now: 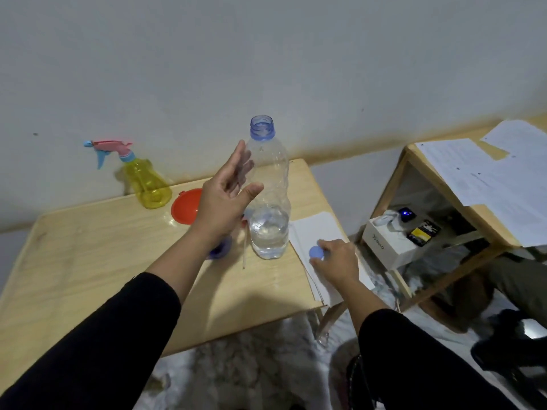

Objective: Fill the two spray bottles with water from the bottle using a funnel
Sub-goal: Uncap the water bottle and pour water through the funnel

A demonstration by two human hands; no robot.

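Note:
A clear water bottle (269,196) stands uncapped on the wooden table (88,255), with water in its bottom third. My left hand (228,196) hovers just left of it, fingers straight and spread, holding nothing. My right hand (337,261) pinches the blue bottle cap (316,252) on white paper at the table's right edge. A yellow spray bottle (146,182) with a pink and blue trigger head stands at the back left. The orange funnel (185,210) lies beside it. A purple thing (220,251) shows partly under my left forearm.
White paper sheets (313,232) lie under my right hand. A thin tube (244,250) lies on the table left of the water bottle. To the right stands a second wooden table (438,184) with papers on top and a white box (387,241) on its lower shelf.

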